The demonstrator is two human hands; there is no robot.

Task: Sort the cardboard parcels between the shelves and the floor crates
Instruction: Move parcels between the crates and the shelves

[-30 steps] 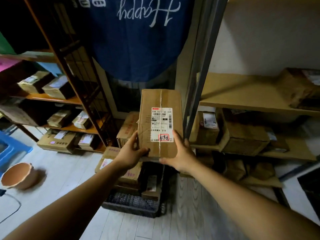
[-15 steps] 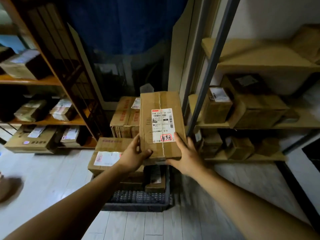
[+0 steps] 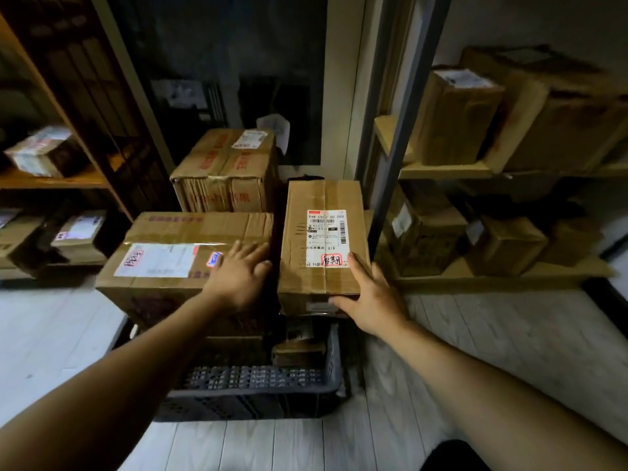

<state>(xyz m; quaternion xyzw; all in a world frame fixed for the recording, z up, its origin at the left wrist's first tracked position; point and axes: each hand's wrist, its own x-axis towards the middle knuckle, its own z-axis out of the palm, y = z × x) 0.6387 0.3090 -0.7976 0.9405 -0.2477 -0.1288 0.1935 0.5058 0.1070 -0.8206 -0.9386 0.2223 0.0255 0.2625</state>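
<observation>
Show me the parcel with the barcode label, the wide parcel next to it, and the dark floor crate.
barcode-label parcel (image 3: 326, 237): head view, on its white shipping label.
wide parcel (image 3: 190, 229): head view, bare top face above its label.
floor crate (image 3: 251, 379): head view, front mesh wall.

A taped brown parcel (image 3: 323, 198), label (image 3: 328, 237) up, is being held level over the black crate (image 3: 251, 392), just beside a bigger parcel (image 3: 170, 229) that's lying across it.

- L hand (image 3: 238, 277): palm down, fingers straight & spread (thumb on the right side), arm stretched fwd.
- R hand (image 3: 372, 300): thumb atop, fingers curled under parcel (image 3: 323, 239) near end; arm extended.
</observation>
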